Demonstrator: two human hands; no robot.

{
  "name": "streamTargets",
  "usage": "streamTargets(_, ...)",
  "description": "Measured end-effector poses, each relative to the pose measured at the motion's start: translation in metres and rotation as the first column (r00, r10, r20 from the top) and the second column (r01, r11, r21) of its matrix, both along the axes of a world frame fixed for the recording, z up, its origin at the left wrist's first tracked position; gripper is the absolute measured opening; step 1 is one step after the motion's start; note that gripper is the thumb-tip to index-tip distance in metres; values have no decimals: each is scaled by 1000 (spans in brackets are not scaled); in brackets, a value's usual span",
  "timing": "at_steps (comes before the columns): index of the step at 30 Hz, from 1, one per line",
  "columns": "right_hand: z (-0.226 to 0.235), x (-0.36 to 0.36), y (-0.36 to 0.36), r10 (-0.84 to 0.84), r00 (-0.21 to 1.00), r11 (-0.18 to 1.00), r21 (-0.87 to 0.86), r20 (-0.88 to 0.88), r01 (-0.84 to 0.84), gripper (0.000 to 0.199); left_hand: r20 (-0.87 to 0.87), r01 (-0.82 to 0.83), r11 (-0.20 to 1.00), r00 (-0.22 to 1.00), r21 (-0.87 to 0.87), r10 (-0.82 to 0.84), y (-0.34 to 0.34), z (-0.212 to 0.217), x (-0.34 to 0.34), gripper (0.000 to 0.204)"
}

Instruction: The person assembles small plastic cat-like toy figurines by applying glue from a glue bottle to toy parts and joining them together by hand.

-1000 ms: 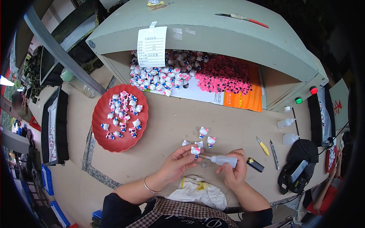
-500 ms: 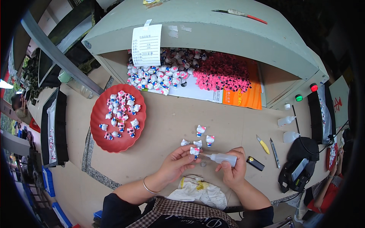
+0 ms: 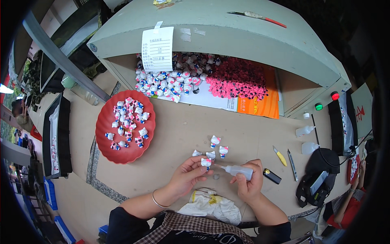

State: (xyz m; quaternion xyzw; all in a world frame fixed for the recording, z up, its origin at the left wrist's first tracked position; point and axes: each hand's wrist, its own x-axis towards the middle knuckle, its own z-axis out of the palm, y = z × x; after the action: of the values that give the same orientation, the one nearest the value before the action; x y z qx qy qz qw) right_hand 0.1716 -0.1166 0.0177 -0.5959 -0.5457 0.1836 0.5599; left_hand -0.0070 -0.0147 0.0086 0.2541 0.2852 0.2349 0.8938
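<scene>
At the left side stands a long black tray (image 3: 61,138) with a white lining. Next to it, a red plate (image 3: 125,153) with wavy rim lies on the beige table (image 3: 174,126), and it carries many small white, pink and blue figurines (image 3: 143,132). Further back, under the roof of a grey-green cabinet (image 3: 227,30), a heap of white figurines (image 3: 166,83) fills the left part. The left hand (image 3: 186,175) is closed with thumb and fingers on one cat-shaped figurine (image 3: 206,162), which is held upright above the table, near its front edge. In front of this hand, toward the person, lies a crumpled white cloth (image 3: 209,206) with yellow stains. Just behind the held figurine are four loose figurines (image 3: 223,151), and in the cabinet is a pile of pink pieces (image 3: 235,87). The right hand (image 3: 252,183) is clamped around a translucent bottle (image 3: 239,171); its thin nozzle points left, close to the held figurine, but I cannot tell if they touch. Rightward lie a black lighter (image 3: 272,176), a yellow-handled knife (image 3: 280,156), a slim metal tool (image 3: 292,164) and a black bag (image 3: 321,166).
</scene>
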Motion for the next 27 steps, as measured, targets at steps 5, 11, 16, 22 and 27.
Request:
streamTargets(5, 1, 3, -3, 11, 992, 999, -44, 128, -5, 18, -6, -28, 998, 1000, 55, 28, -2, -1, -1, 30)
streamTargets(11, 2, -3, -1, 37, 999, 999, -28, -20, -38, 17, -41, -25, 997, 999, 72, 28, -3, 3, 1, 30)
streamTargets(16, -1, -3, 1, 93, 969, 995, 59, -229, -81, 20, -84, 20, 994, 996, 109, -11, -5, 5, 1, 32)
streamTargets(22, 0, -6, 2, 71, 968, 997, 58, -240, -59, 19, -86, 15, 993, 996, 121, -5, -7, 4, 1, 30)
streamTargets(27, 1, -7, 3, 59, 960, 996, 74, -274, -40, 19, -81, 16, 993, 997, 121, -6, -6, 4, 1, 30)
